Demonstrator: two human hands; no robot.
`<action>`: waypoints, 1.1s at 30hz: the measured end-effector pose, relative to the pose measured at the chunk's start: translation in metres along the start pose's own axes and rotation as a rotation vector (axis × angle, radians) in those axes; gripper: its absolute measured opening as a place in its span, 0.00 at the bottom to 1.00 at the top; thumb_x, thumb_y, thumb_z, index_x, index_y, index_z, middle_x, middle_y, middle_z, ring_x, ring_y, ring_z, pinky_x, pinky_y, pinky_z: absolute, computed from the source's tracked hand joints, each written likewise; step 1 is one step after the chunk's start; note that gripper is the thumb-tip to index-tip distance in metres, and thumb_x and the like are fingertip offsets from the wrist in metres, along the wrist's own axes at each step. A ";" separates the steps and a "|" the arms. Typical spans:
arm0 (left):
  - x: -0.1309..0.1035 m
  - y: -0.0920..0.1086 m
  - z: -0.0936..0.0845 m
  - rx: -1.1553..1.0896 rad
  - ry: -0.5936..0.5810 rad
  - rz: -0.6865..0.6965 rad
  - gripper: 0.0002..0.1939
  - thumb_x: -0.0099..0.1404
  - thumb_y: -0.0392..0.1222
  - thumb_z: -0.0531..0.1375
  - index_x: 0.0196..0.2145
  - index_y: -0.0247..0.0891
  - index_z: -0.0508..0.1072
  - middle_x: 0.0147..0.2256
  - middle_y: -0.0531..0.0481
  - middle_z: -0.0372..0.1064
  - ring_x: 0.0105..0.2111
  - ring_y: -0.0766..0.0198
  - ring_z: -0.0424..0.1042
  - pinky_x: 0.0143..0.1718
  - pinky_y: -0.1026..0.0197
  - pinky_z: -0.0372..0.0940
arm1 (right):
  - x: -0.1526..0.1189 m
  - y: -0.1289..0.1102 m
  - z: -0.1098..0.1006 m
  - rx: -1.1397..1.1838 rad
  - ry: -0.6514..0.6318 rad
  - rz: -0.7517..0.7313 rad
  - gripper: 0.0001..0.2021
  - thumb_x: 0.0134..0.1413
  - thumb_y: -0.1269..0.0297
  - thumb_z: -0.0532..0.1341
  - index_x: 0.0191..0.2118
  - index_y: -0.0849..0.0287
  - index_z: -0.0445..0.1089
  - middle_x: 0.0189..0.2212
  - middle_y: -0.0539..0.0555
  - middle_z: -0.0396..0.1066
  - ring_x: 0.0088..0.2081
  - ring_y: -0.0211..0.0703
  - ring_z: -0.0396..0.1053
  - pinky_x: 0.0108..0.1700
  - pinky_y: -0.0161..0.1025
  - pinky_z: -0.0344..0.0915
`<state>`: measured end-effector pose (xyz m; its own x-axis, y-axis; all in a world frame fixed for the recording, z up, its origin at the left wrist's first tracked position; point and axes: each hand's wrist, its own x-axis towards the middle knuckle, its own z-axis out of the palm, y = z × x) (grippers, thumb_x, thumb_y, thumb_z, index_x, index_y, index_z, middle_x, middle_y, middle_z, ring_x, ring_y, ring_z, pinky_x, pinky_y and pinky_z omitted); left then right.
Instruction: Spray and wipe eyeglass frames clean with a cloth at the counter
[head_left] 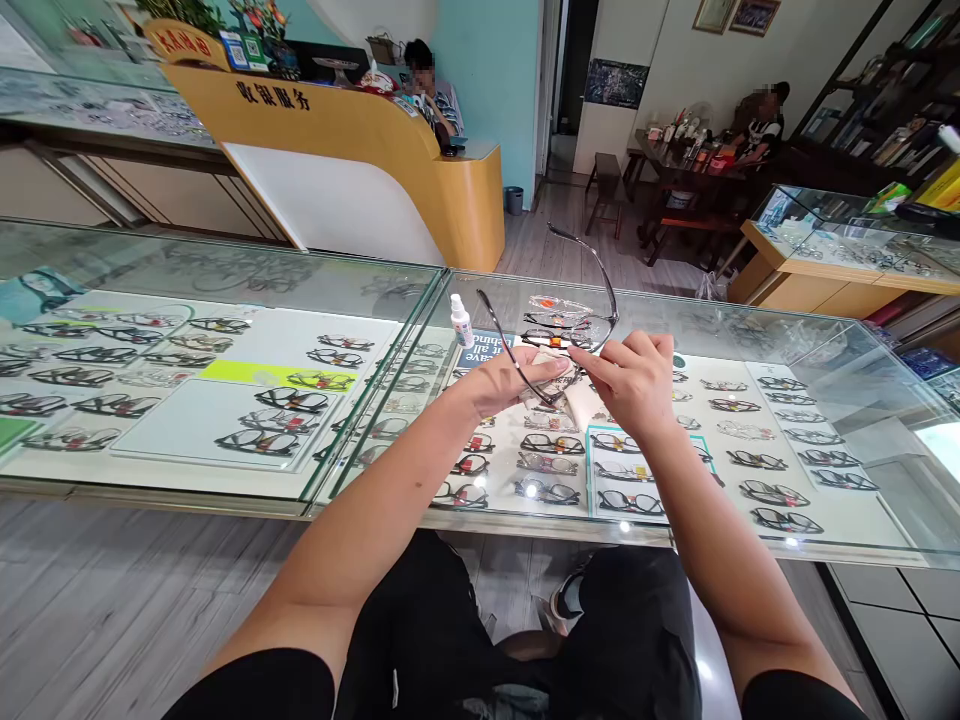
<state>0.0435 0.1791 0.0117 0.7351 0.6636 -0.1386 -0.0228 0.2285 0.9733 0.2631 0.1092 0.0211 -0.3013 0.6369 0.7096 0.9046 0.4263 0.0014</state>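
Observation:
Above the glass counter, a pair of dark-framed eyeglasses [611,290] is held with both temples pointing up and away. My left hand [506,382] is closed around the frame's left side, thumb stretched toward the lenses. With fingers curled, my right hand [634,380] pinches at the right side of the frame. A pale cloth [581,402] hangs under the eyeglasses between my hands; which fingers touch it is hard to make out. A small white spray bottle [461,322] stands upright on the counter, beyond my left hand.
Under the glass of the display counter [847,520] lie rows of eyeglasses [553,444]. A second display case [225,485] adjoins on the left. Across the aisle stands a wooden cashier desk [469,205] with a person behind it. Another person sits by a table at the back right.

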 end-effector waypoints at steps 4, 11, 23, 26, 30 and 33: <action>-0.001 0.008 0.001 -0.163 0.002 -0.063 0.26 0.58 0.59 0.77 0.38 0.32 0.80 0.33 0.44 0.77 0.31 0.61 0.77 0.33 0.58 0.73 | -0.001 0.003 -0.003 -0.025 0.043 -0.001 0.17 0.75 0.67 0.60 0.54 0.36 0.83 0.26 0.51 0.73 0.36 0.48 0.59 0.45 0.51 0.47; 0.000 0.017 -0.007 -0.378 0.127 -0.075 0.18 0.73 0.54 0.67 0.47 0.35 0.81 0.43 0.40 0.81 0.38 0.58 0.81 0.37 0.55 0.81 | 0.004 0.018 -0.024 -0.008 0.313 0.273 0.11 0.74 0.57 0.63 0.47 0.44 0.86 0.23 0.51 0.66 0.35 0.49 0.61 0.46 0.51 0.53; -0.001 0.011 0.004 -0.245 0.199 0.143 0.19 0.66 0.45 0.74 0.51 0.35 0.82 0.46 0.43 0.80 0.45 0.63 0.79 0.52 0.59 0.73 | 0.005 0.016 -0.045 1.006 0.238 0.760 0.12 0.53 0.50 0.79 0.33 0.51 0.83 0.31 0.52 0.75 0.45 0.55 0.76 0.45 0.49 0.69; -0.001 0.014 0.004 -0.255 0.229 0.193 0.19 0.66 0.46 0.75 0.51 0.37 0.82 0.46 0.45 0.79 0.46 0.64 0.77 0.53 0.59 0.72 | 0.006 0.017 -0.043 1.061 0.165 0.799 0.12 0.53 0.51 0.79 0.32 0.51 0.82 0.33 0.53 0.78 0.46 0.55 0.77 0.45 0.48 0.70; -0.003 0.016 0.007 -0.220 0.187 0.224 0.24 0.62 0.52 0.77 0.50 0.37 0.83 0.44 0.46 0.79 0.45 0.62 0.76 0.52 0.59 0.71 | 0.008 0.014 -0.044 1.171 0.127 0.824 0.09 0.51 0.55 0.79 0.31 0.50 0.83 0.36 0.53 0.81 0.47 0.54 0.77 0.47 0.47 0.70; -0.005 0.015 0.012 -0.129 0.114 0.263 0.26 0.61 0.56 0.77 0.51 0.38 0.83 0.45 0.44 0.80 0.47 0.60 0.76 0.51 0.59 0.69 | 0.008 0.007 -0.044 1.263 0.089 0.838 0.09 0.49 0.56 0.80 0.30 0.50 0.83 0.36 0.52 0.81 0.46 0.52 0.77 0.48 0.47 0.70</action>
<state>0.0476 0.1703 0.0289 0.6120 0.7860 0.0881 -0.2936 0.1223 0.9481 0.2797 0.0891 0.0582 0.2138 0.9474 0.2381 -0.0571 0.2555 -0.9651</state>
